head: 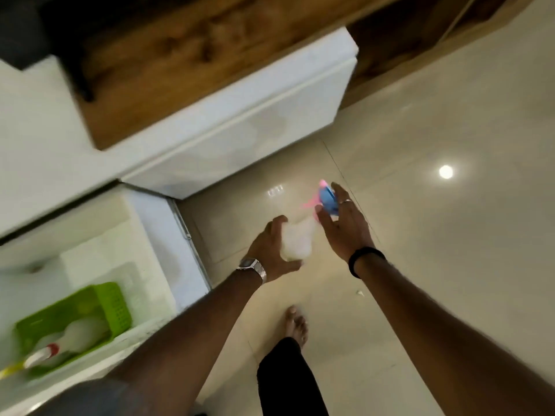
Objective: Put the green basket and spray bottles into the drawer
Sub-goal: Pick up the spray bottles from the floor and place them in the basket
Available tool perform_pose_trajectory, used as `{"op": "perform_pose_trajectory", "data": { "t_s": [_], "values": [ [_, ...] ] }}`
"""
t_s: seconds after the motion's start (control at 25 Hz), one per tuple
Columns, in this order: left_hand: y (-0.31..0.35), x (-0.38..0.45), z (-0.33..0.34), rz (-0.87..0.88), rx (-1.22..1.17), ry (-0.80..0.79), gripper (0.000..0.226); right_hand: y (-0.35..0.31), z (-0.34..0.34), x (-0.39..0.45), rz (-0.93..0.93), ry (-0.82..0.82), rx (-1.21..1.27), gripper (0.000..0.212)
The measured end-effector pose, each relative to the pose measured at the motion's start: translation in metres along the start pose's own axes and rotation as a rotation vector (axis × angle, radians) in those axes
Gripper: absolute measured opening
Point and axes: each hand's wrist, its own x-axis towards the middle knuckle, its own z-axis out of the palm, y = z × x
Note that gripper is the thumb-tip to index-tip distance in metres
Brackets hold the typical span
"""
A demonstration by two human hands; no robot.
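Observation:
A green basket (pixel 117 307) sits inside the open white drawer (pixel 168 265) at the lower left. In the basket lies a clear spray bottle (pixel 75 333) with a red, white and yellow nozzle. Over the floor, my left hand (pixel 271 250) grips the translucent body of a second spray bottle (pixel 297 240) with a blue and pink trigger head. My right hand (pixel 345 223) has its fingers spread against that trigger head; the blur hides whether it grips it.
White cabinet fronts (pixel 246 130) and a wooden shelf (pixel 168 64) stand above the drawer. Glossy beige floor tiles (pixel 435 250) stretch to the right. My bare foot (pixel 295 324) and dark trouser leg are below the hands. A small white scrap (pixel 360 292) lies on the floor.

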Motion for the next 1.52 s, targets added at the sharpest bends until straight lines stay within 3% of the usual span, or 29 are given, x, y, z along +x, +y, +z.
{"op": "perform_pose_trajectory", "data": {
  "t_s": [0.24,0.4,0.48,0.6,0.84,1.0,1.24,1.52],
  "values": [
    [-0.004,-0.079,-0.119,0.000,-0.042,0.237,0.104,-0.138,-0.018,-0.029,-0.214,-0.068,-0.086,0.030],
    [-0.088,-0.148,-0.173,-0.287,-0.158,0.504,0.105,-0.231,0.049,-0.055,-0.352,-0.137,-0.058,0.020],
    [-0.146,-0.188,-0.186,-0.426,-0.185,0.560,0.095,-0.266,0.097,-0.072,-0.396,-0.187,-0.031,0.015],
    [-0.230,-0.256,-0.191,-0.533,-0.056,0.519,0.077,-0.298,0.170,-0.097,-0.419,-0.294,-0.046,0.007],
    [-0.376,-0.389,-0.195,-0.656,0.060,0.509,0.075,-0.329,0.335,-0.166,-0.433,-0.462,-0.206,0.022],
    [-0.444,-0.423,-0.203,-0.669,0.071,0.503,0.075,-0.333,0.416,-0.190,-0.441,-0.488,-0.316,0.017],
    [-0.498,-0.427,-0.201,-0.662,0.031,0.462,0.072,-0.329,0.493,-0.191,-0.432,-0.525,-0.550,0.025],
    [-0.508,-0.407,-0.186,-0.561,0.006,0.413,0.075,-0.314,0.540,-0.196,-0.425,-0.608,-0.812,0.035]
  ]
}}
